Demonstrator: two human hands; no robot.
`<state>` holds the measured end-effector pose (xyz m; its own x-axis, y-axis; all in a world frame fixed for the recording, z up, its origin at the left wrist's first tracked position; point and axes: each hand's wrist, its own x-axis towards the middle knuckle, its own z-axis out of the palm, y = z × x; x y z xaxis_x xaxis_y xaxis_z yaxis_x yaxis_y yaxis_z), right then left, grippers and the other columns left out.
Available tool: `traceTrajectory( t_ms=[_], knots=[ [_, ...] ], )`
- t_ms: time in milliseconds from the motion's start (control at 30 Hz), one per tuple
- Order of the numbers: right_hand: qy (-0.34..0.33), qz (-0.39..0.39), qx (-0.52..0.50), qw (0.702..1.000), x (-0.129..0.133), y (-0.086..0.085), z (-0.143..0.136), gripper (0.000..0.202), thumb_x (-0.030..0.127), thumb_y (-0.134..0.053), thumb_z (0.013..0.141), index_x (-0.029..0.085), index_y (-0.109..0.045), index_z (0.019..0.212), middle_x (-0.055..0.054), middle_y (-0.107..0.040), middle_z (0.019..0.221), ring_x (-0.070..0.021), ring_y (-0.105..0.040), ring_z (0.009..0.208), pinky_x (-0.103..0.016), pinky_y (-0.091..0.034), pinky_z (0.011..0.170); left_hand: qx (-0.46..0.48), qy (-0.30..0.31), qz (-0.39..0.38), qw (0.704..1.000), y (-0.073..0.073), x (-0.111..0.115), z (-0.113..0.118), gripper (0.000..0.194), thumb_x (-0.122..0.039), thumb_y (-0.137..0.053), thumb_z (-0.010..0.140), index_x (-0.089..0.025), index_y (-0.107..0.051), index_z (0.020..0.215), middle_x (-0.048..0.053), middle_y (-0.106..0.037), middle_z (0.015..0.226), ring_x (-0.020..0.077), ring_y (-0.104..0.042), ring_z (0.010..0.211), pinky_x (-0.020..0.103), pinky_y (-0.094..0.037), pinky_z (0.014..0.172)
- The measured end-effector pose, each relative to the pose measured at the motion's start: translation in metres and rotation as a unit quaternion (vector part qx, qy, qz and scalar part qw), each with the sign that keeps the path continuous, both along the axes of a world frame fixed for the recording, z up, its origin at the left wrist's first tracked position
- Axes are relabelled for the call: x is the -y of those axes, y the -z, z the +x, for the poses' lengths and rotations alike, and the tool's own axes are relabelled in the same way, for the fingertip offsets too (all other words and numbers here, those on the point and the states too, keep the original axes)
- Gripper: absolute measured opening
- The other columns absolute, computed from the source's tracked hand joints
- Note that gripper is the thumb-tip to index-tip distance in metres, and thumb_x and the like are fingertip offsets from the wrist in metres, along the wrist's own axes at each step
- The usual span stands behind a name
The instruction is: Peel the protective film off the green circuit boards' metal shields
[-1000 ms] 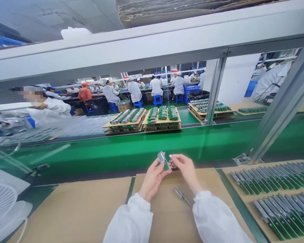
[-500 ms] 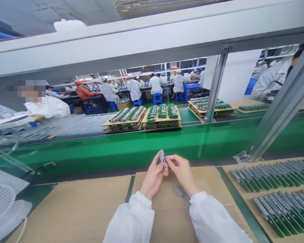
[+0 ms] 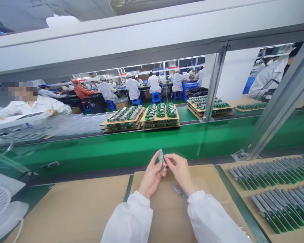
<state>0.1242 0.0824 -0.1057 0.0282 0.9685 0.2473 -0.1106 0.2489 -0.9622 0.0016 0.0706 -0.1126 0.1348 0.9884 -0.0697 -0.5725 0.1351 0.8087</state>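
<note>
A small circuit board with a grey metal part [image 3: 160, 156] stands upright between my hands, above the cardboard sheet [image 3: 164, 216]. My left hand [image 3: 152, 173] grips it from the left, thumb and fingers closed on it. From the right, my right hand [image 3: 177, 168] pinches at its edge; whether a smaller piece sits between those fingertips is too small to tell. A slim metallic piece [image 3: 179, 191] lies on the cardboard beside my right wrist.
Rows of green boards with grey parts [image 3: 276, 209] stand on cardboard at the right. Stacked trays of boards [image 3: 160, 118] sit beyond the green belt [image 3: 131, 148]. A white fan [image 3: 2, 206] is at the left. A person [image 3: 32, 104] holds a board-like sheet behind.
The held board has turned slightly, showing more green. My hands stay nearly in place. The person at the left has shifted the sheet, and the camera view has moved slightly.
</note>
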Motion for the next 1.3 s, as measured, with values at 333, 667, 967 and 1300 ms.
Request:
traceTrajectory(
  t_ms=[333,667,967,1300],
  knots=[
    [-0.091,-0.066,-0.093,0.989,-0.010,0.007,0.010,0.022,0.032,-0.070,0.066,0.021,-0.077,0.084,-0.003,-0.073,0.073,-0.0175,-0.062,0.062,-0.031,-0.050,0.065,-0.129,-0.056,0.049,0.989,-0.009,0.002,0.004,0.078,-0.026,-0.078,0.069,-0.011,-0.042,0.138,0.003,-0.071,0.066,0.0134,-0.063,0.048,0.025,-0.052,0.054],
    [-0.169,-0.120,-0.143,0.968,-0.016,0.018,0.019,0.041,0.044,-0.078,0.063,0.018,-0.076,0.096,-0.009,-0.075,0.085,-0.0211,-0.067,0.074,-0.034,-0.050,0.075,-0.211,-0.094,0.083,0.969,-0.010,0.005,0.010,0.073,-0.029,-0.076,0.071,-0.009,-0.047,0.135,0.003,-0.073,0.065,0.0195,-0.069,0.054,0.029,-0.059,0.057],
    [-0.152,-0.135,-0.130,0.970,-0.014,0.013,0.019,0.044,0.048,-0.079,0.062,0.018,-0.076,0.095,-0.009,-0.075,0.085,-0.0208,-0.067,0.077,-0.033,-0.051,0.077,-0.217,-0.093,0.088,0.968,-0.008,0.005,0.011,0.071,-0.033,-0.075,0.071,-0.011,-0.048,0.133,0.003,-0.073,0.068,0.0184,-0.069,0.057,0.027,-0.059,0.055],
    [-0.109,-0.122,-0.088,0.983,-0.014,0.010,0.017,0.047,0.052,-0.076,0.060,0.015,-0.075,0.088,-0.007,-0.074,0.078,-0.0208,-0.067,0.070,-0.034,-0.053,0.070,-0.204,-0.063,0.096,0.972,-0.003,0.002,0.009,0.071,-0.031,-0.073,0.074,-0.013,-0.042,0.136,0.001,-0.070,0.068,0.0165,-0.067,0.053,0.026,-0.056,0.056]
  ],
)
